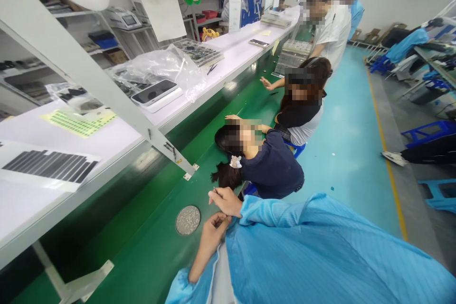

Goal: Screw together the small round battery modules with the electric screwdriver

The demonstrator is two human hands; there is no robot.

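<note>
My right hand (226, 201), in a light blue sleeve (274, 211), is closed with a thin dark tip (214, 190) showing at its fingers; most of that thing is hidden. Just below it, my left hand (211, 233) is curled in a pinch close to the right cuff. Whatever it grips, if anything, cannot be made out. Both hands are over the near edge of the green work surface (156, 247). Left of them lies a round dish (187, 220) filled with small silvery grains or parts.
A white raised shelf (121, 137) runs along the left, with a phone (155, 92), clear plastic bags (164, 64) and a sheet of black strips (50, 166). A slanted metal post (117, 99) crosses it. Co-workers sit ahead, the nearest in a dark shirt (269, 166).
</note>
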